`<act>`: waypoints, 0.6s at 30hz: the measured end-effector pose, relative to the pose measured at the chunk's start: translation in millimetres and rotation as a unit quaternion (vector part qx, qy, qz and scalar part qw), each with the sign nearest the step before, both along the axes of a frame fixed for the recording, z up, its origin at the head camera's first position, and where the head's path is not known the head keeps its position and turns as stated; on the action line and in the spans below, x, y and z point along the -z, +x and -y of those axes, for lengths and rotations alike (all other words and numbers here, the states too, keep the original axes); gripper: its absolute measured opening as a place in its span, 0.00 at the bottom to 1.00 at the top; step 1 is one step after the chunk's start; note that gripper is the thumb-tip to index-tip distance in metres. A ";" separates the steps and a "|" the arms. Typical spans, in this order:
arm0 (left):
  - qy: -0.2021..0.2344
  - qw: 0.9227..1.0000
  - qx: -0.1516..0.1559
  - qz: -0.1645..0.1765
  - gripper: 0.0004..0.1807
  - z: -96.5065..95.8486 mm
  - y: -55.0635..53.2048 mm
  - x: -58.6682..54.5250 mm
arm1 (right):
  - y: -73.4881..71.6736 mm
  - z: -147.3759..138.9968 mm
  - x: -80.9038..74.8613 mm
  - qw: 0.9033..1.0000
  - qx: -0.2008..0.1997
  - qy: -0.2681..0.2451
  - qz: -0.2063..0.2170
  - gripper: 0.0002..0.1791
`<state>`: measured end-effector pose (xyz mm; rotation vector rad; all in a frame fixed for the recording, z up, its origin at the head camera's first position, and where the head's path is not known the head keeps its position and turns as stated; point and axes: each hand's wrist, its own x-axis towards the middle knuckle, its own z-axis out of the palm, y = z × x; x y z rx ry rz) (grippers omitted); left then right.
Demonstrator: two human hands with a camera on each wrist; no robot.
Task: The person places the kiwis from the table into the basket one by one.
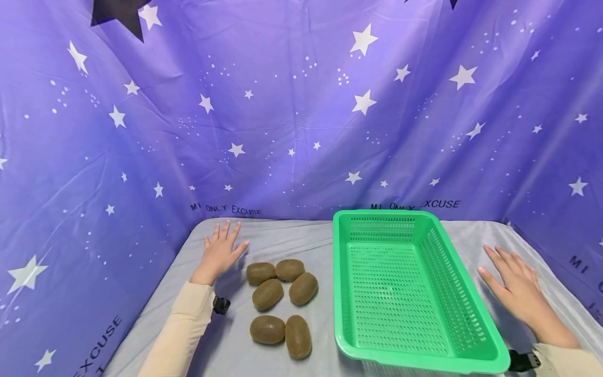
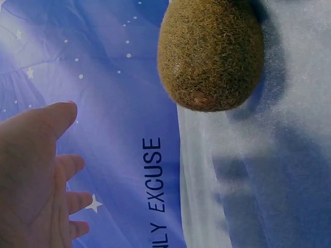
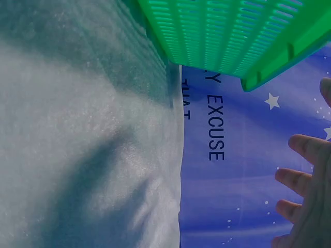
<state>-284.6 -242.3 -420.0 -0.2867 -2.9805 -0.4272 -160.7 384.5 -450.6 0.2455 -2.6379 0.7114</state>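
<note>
My left hand (image 1: 219,253) is at the left of the table with its fingers spread, holding nothing. Just right of it lie several brown fuzzy kiwis, among them an upper-left kiwi (image 1: 261,273) and a lower kiwi (image 1: 298,336) standing lengthwise. One kiwi (image 2: 211,54) looms large in the left wrist view, apart from the fingers. A green perforated basket (image 1: 340,293) stands right of the kiwis, with nothing inside. On its far side, my right hand (image 1: 515,285) has its fingers extended and grips nothing; the basket wall (image 3: 217,39) shows near it in the right wrist view.
Grey cloth (image 1: 320,241) covers the table. A purple curtain (image 1: 282,104) printed with white stars and lettering hangs behind it and along both sides. Dark wrist devices (image 1: 221,305) show at the cuffs of the beige sleeves (image 1: 181,327).
</note>
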 end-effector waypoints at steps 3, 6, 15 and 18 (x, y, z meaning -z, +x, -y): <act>-0.002 1.000 0.002 0.000 0.39 0.6 0.3 0.1 | 0.4 0.1 -0.2 1.000 -0.004 -0.003 -0.005 0.32; -0.003 1.000 0.005 0.002 0.40 1.6 1.1 0.6 | -0.3 1.4 1.2 1.000 -0.012 -0.008 -0.013 0.32; 0.023 0.999 0.018 0.012 0.38 1.7 2.9 5.8 | -3.2 8.5 3.7 0.998 -0.047 -0.034 -0.010 0.30; 0.030 0.999 0.025 0.014 0.37 0.2 3.1 7.9 | -2.0 11.6 2.1 0.998 -0.052 -0.046 0.001 0.30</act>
